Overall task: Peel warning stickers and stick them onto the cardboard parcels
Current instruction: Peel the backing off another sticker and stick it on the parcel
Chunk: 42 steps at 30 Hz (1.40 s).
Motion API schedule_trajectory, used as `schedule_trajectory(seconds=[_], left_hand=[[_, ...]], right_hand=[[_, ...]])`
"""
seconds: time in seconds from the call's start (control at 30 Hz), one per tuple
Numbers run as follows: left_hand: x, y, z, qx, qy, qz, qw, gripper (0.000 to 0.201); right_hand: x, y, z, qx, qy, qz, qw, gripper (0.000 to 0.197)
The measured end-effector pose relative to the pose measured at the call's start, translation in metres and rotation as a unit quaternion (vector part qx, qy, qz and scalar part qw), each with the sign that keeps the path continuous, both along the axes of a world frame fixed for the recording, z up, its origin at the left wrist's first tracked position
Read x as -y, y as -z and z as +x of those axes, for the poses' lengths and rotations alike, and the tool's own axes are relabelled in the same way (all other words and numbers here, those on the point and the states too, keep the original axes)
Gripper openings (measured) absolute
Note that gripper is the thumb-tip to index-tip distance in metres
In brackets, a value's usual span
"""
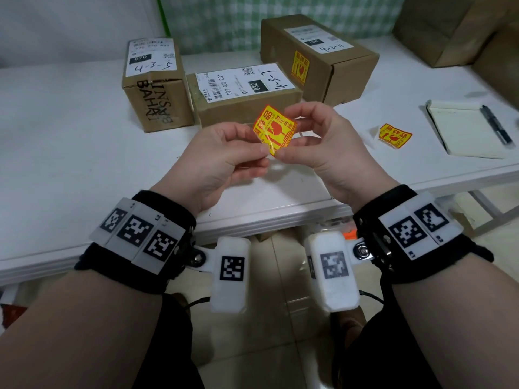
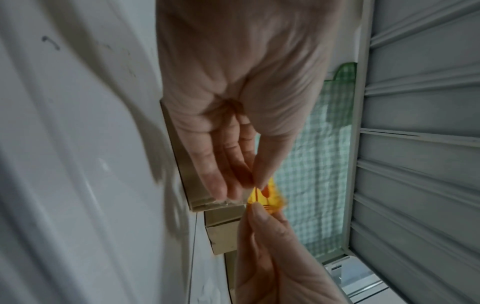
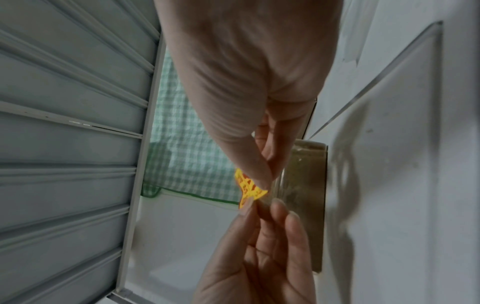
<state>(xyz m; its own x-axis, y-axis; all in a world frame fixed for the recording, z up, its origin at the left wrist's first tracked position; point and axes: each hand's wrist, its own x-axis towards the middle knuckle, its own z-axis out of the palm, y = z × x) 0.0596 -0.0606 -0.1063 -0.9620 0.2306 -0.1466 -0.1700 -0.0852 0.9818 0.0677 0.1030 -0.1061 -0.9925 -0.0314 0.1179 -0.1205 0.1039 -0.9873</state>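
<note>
Now | white table (image 1: 70,153), green checked cloth (image 1: 213,21) behind | both grips pinching sticker (image 1: 273,130)

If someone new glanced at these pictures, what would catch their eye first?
The bright yellow warning sticker, pinched between the left hand and right hand above the table's near edge. Behind it stand three cardboard parcels; the rear right parcel already carries a sticker.

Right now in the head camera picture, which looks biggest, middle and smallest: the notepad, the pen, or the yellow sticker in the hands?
1. notepad
2. yellow sticker, though it is nearer the camera
3. pen
</note>
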Motion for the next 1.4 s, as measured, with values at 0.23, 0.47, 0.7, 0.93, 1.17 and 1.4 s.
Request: schedule_trajectory(seconds=[0.23, 0.47, 0.7, 0.93, 1.17, 1.4], left_hand=[[-0.002, 0.001, 0.0, -0.072, -0.042, -0.073, 0.994, 0.009], [0.012, -0.001, -0.009, -0.232, -0.295, -0.105, 0.921, 0.022], [0.018, 0.009, -0.018, -0.16, -0.25, -0.197, 0.934, 0.048], [0.018, 0.002, -0.012, -0.163, -0.184, -0.199, 0.948, 0.082], [0.012, -0.006, -0.006, -0.214, -0.141, -0.285, 0.924, 0.099], [0.005, -0.01, -0.005, -0.231, -0.116, -0.326, 0.909, 0.133]], right_hand=[[0.001, 0.003, -0.003, 0.071, 0.021, -0.028, 0.997, 0.006], [-0.007, 0.001, -0.014, 0.059, 0.121, -0.042, 0.99, 0.012], [-0.004, -0.002, -0.022, 0.09, 0.057, -0.05, 0.993, 0.016], [-0.005, -0.011, -0.02, 0.093, 0.101, -0.079, 0.987, 0.012], [-0.004, -0.02, -0.013, 0.079, 0.145, -0.125, 0.978, 0.013], [0.002, -0.022, -0.012, 0.067, 0.168, -0.134, 0.974, 0.01]])
